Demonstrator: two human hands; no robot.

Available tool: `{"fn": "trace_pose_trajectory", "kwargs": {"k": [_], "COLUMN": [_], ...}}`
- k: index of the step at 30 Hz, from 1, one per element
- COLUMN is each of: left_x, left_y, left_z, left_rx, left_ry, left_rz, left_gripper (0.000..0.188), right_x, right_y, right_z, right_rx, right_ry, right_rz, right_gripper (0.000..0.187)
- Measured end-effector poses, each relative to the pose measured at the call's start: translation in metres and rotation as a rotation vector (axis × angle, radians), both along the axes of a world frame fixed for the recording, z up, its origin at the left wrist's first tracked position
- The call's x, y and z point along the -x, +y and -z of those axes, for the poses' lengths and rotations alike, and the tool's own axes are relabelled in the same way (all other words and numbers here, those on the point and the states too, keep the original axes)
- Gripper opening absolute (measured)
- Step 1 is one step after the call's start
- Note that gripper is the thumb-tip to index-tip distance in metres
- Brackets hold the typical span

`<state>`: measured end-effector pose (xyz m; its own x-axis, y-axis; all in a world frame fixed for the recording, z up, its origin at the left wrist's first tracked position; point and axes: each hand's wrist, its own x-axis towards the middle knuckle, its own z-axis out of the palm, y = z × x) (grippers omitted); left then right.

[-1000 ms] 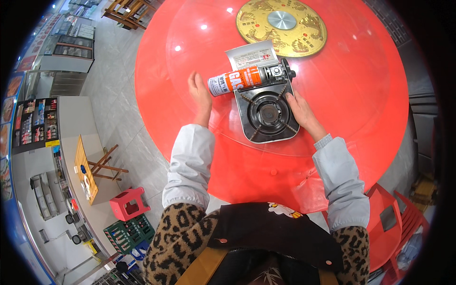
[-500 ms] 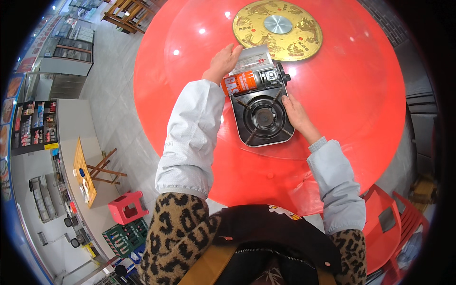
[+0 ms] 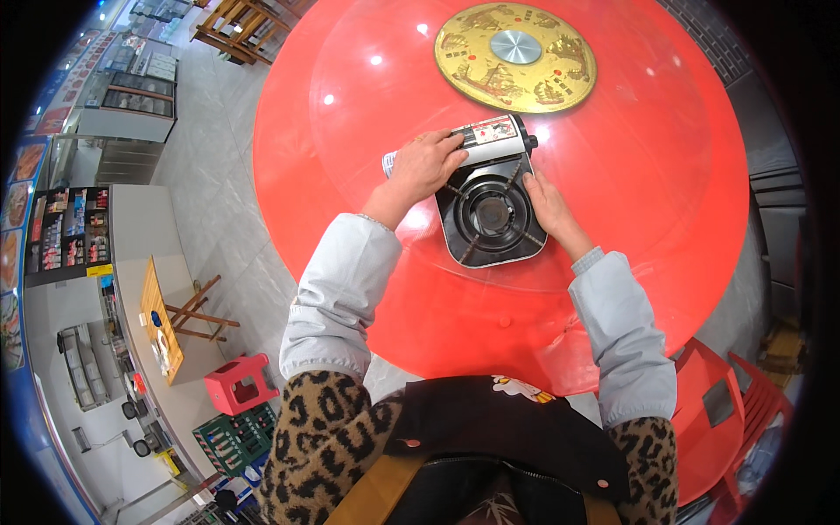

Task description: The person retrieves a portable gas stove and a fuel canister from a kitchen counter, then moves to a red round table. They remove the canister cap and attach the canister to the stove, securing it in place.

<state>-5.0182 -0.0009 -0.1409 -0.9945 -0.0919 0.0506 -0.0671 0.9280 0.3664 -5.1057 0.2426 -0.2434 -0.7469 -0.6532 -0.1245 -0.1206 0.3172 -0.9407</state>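
Note:
A black portable gas stove with a round burner and metal pan supports rests on the red table. Its light metal compartment lid, bearing a colourful label, is down along the far side. My left hand lies across the left part of this lid, fingers stretched over it and holding nothing. A pale rounded end pokes out left of that hand; the orange gas canister is covered. At the stove's right edge, my right hand grips the body, thumb on top and other fingers largely hidden.
Beyond the stove lies a gold round plate with a silver centre. A red plastic chair stands at lower right. On the left floor are a red stool, a green crate and a folding wooden table.
The raised compartment lid has swung down over the orange canister. My left hand has come down and nearer, onto the lid. My right hand keeps its grip on the stove's edge.

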Motion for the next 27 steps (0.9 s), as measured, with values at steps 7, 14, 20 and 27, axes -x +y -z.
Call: {"fn": "trace_pose_trajectory", "kwargs": {"k": [7,14,20,27], "left_x": [-0.015,-0.087,-0.112,-0.073], "left_y": [-0.003,0.014,0.014,-0.005], "left_z": [0.016,0.055,0.080,0.073], "left_rx": [0.052,-0.554,-1.026,-1.348], "left_ry": [0.212,0.572,0.424,0.344], "left_rz": [-0.039,-0.510,-0.807,-0.885], "left_gripper": [0.039,0.035,0.044,0.066], "right_x": [0.002,0.004,0.003,0.003], "right_y": [-0.002,0.000,-0.001,0.008], "right_z": [0.001,0.007,0.012,0.003], "right_rx": [-0.023,-0.050,0.001,-0.118], "right_ry": [0.015,0.018,-0.026,-0.035], "right_rz": [0.023,0.052,0.076,0.134], "right_gripper": [0.054,0.060,0.064,0.061]}}
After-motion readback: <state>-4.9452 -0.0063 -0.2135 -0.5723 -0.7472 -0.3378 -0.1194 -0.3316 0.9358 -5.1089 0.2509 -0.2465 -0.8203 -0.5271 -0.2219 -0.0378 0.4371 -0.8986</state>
